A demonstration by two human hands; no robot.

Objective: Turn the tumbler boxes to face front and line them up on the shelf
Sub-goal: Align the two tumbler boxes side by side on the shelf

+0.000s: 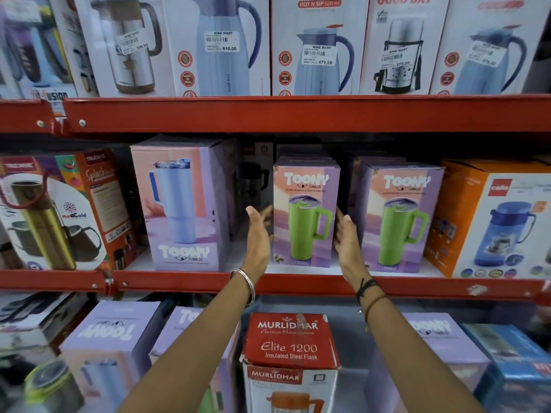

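Three purple Toony tumbler boxes stand on the middle red shelf (298,283). The middle box (305,216) shows a green tumbler and faces front. A matching green-tumbler box (398,222) stands to its right. A taller box with a pale blue tumbler (182,204) stands to the left, turned slightly. My left hand (258,234) is open just left of the middle box, palm toward it. On the other side of that box, my right hand (347,236) is open too, fingers near its edge. Neither hand clearly grips the box. More boxes stand hidden behind.
An orange Cello flask box (495,222) stands at the right of the shelf, a Trueware bottle box (59,210) at the left. Flask boxes fill the upper shelf. Below are more Toony boxes (113,332) and a red Murlidhar flask box (289,341).
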